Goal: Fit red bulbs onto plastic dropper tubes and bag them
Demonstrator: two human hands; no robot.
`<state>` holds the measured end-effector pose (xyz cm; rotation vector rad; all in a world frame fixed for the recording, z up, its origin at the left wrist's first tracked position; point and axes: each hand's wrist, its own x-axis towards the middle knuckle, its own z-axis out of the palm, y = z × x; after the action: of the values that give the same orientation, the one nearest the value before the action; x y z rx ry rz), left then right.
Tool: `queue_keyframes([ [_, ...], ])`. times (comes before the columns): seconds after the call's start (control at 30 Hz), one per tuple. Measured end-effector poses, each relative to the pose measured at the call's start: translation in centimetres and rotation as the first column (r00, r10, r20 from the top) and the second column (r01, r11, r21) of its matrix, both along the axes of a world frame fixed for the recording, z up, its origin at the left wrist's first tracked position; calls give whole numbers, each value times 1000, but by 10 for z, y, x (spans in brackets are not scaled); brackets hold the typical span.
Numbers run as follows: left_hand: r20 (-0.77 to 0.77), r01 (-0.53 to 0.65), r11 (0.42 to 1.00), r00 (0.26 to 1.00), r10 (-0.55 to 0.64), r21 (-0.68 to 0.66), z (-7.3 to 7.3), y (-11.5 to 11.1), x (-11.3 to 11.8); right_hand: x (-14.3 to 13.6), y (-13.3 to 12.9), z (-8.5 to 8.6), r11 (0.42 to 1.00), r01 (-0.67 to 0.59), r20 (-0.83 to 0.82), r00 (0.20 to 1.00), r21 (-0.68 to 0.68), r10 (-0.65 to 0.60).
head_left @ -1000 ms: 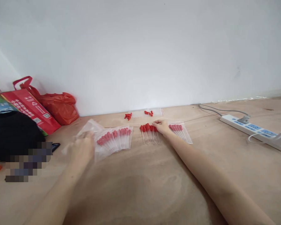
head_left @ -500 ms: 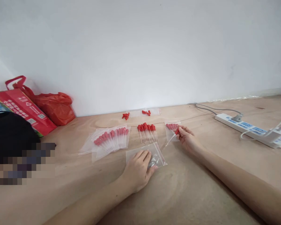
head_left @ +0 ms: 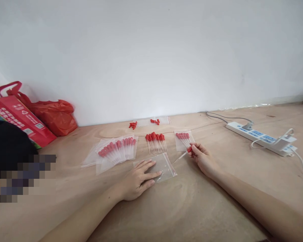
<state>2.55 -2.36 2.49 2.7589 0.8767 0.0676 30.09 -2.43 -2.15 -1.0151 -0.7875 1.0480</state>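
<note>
My left hand (head_left: 141, 179) lies with fingers spread on a clear zip bag (head_left: 165, 168), which is flat on the wooden table. Between thumb and fingers of my right hand (head_left: 200, 158) is a glass dropper (head_left: 189, 149) with a red rubber bulb. Its thin tip points down and left, close to the bag's zip edge. Just behind that hand, another zip bag (head_left: 177, 143) has several red-bulbed droppers in or on it; I cannot tell which. A row of loose droppers (head_left: 155, 137) lies in the middle. Left of it, filled bags of droppers (head_left: 116, 151) are fanned out, overlapping.
Red rubber bulbs (head_left: 132, 125) lie near the wall, with more on a clear bag (head_left: 164, 120) beside them. A white power strip (head_left: 255, 136) with plugs and cables is at right. Red bags (head_left: 55, 116) and a black object (head_left: 12, 143) stand at left.
My right hand has brought the dropper down and nearer to the bag's zip edge. My left hand has slid left on the bag, its fingers more spread. The view has shifted slightly.
</note>
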Motion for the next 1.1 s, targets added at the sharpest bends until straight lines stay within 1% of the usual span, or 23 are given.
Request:
queue_keyframes([
  [0.1,11,-12,1000,1000,12,-3,1,0,0,2,0,0,1000,27,34,999,7,-27],
  [0.2,18,-14,1000,1000,14,-6,0,0,0,3,0,0,1000,12,42,999,9,-12],
  [0.37,27,-17,1000,999,18,-13,0,1,-1,-1,-1,1,999,-32,-4,999,-4,32],
  [0.57,79,4,1000,997,-4,5,-2,2,-2,-8,-6,5,998,-64,-41,997,-12,63],
  [0.67,84,-7,1000,996,7,2,-4,3,-2,-14,-12,10,986,-157,-84,985,-51,153],
  [0.77,114,-13,1000,993,13,-3,-4,2,1,-21,-18,14,946,-305,-95,950,-109,296],
  [0.87,128,-12,1000,992,13,-14,-4,1,8,-22,-20,16,897,-422,6,904,-133,427],
  [0.93,123,-6,1000,992,9,-24,-3,0,15,-19,-21,17,876,-461,120,871,-143,477],
  [1.0,125,12,999,992,-8,-31,-4,0,21,-15,-21,17,856,-494,199,833,-150,516],
  [1.1,127,41,998,991,-35,-43,-4,-1,27,-9,-22,17,810,-574,210,782,-124,587],
])
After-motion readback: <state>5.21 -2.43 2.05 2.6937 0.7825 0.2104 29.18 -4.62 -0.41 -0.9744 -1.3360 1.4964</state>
